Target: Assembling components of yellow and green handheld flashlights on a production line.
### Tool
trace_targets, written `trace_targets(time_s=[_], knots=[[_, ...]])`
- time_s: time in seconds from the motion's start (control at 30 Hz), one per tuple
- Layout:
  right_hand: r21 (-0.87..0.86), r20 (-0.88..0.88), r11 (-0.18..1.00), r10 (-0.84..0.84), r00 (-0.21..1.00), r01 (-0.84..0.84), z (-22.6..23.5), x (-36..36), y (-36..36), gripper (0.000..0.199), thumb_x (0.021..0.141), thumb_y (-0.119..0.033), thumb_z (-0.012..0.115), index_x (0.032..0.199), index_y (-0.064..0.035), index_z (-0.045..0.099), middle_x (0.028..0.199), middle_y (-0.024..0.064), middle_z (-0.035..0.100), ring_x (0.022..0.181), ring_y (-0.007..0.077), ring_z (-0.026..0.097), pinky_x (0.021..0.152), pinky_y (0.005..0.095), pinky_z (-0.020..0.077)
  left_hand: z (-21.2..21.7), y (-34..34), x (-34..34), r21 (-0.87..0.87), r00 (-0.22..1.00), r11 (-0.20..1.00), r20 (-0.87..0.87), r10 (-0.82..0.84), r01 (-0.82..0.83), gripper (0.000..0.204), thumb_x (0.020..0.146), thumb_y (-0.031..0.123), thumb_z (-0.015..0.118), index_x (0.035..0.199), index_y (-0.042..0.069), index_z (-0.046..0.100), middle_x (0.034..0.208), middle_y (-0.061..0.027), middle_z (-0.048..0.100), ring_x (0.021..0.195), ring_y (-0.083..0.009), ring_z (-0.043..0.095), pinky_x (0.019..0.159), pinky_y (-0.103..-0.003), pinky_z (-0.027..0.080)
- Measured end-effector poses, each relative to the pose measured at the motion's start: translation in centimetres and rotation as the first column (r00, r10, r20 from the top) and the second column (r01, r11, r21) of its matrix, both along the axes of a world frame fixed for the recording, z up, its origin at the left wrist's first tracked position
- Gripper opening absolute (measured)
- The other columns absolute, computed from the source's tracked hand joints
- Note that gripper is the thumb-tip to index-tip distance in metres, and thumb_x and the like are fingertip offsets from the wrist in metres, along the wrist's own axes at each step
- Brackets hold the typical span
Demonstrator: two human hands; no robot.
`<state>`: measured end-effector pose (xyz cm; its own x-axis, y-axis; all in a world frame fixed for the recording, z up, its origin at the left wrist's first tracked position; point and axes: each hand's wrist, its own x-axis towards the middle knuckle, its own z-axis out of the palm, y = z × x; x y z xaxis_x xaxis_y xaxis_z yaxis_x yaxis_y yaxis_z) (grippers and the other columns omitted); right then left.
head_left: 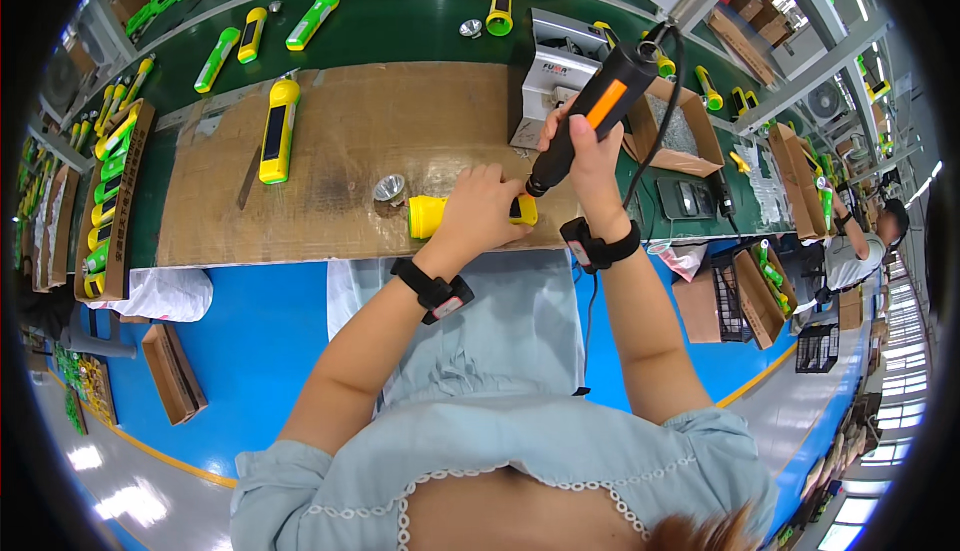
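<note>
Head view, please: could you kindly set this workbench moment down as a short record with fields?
Left hand: left hand presses a yellow plastic flashlight body flat on the brown cardboard mat.
Right hand: right hand grips a black and orange electric screwdriver, tip down at the flashlight's end.
Beside it: small silver reflector cup, just left of the flashlight, apart from it.
Further left: long yellow flashlight with dark panel, lying untouched.
Behind: grey metal box on the green bench.

The left hand (480,213) covers the middle of a yellow flashlight (428,216), hiding where the electric screwdriver (580,121) tip meets it, while far boxes blur at the rim.
</note>
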<state>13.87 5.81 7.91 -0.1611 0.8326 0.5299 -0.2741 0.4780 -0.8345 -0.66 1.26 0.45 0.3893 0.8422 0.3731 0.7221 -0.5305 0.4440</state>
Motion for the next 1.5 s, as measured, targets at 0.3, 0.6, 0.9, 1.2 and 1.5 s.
trace_targets(time_s=[0.3, 0.6, 0.9, 1.2, 1.5], knots=[[0.196, -0.203, 0.930, -0.273, 0.940, 0.312, 4.8, 2.5, 1.5, 0.032, 0.089, -0.027, 0.060, 0.096, 0.0011, 0.049, 0.070, 0.0097, 0.058, 0.058, 0.0176, 0.058, 0.055, 0.0278, 0.0480, 0.4, -0.3, 0.0, -0.031, 1.000, 0.999, 0.028, 0.008, -0.007, 0.042, 0.061, 0.034, 0.078, 0.098, 0.017, 0.068, 0.088, -0.0082, 0.056, 0.092, -0.0270, 0.054, 0.079, -0.038, 0.043], [0.262, -0.121, 0.815, -0.504, 0.855, 0.517, 5.0, 2.1, 6.7, 0.027, 0.091, -0.023, 0.059, 0.091, -0.0011, 0.043, 0.065, 0.0107, 0.059, 0.051, 0.0189, 0.057, 0.049, 0.0292, 0.0477, 0.2, 0.2, -0.6, -0.043, 0.995, 0.998, 0.092, -0.046, 0.050, 0.038, 0.064, 0.029, 0.076, 0.097, 0.013, 0.064, 0.095, -0.0106, 0.054, 0.098, -0.0295, 0.052, 0.085, -0.038, 0.043], [0.009, -0.055, 0.981, -0.194, 0.979, 0.195, 5.2, 2.5, 4.5, 0.026, 0.091, -0.026, 0.057, 0.088, -0.0016, 0.048, 0.063, 0.0095, 0.057, 0.049, 0.0177, 0.056, 0.047, 0.0272, 0.0454, 3.3, -4.5, -7.7, 0.113, 0.983, 0.988, 0.163, 0.087, -0.106, 0.038, 0.066, 0.021, 0.076, 0.099, 0.008, 0.059, 0.102, -0.0104, 0.053, 0.104, -0.0312, 0.047, 0.092, -0.041, 0.036], [0.074, -0.248, 0.996, -0.025, 0.968, 0.045, 3.4, -5.0, -5.9, 0.038, 0.084, -0.031, 0.064, 0.099, -0.0004, 0.048, 0.072, 0.0119, 0.057, 0.060, 0.0197, 0.059, 0.055, 0.0294, 0.0496, -1.4, -4.0, -6.8, 0.122, 0.990, 0.988, 0.123, 0.074, -0.089, 0.053, 0.060, 0.027, 0.080, 0.104, 0.008, 0.057, 0.104, -0.0096, 0.055, 0.108, -0.0297, 0.046, 0.096, -0.044, 0.029], [0.058, -0.208, 0.995, -0.065, 0.976, 0.078, 2.3, -5.9, -6.0, 0.028, 0.086, -0.016, 0.060, 0.105, -0.0003, 0.046, 0.074, 0.0113, 0.059, 0.062, 0.0187, 0.058, 0.059, 0.0292, 0.0484, -1.5, -3.9, -5.6, 0.098, 0.979, 0.981, 0.133, 0.152, -0.166, 0.051, 0.062, 0.023, 0.079, 0.106, 0.009, 0.056, 0.104, -0.0090, 0.053, 0.110, -0.0303, 0.044, 0.097, -0.046, 0.028]])
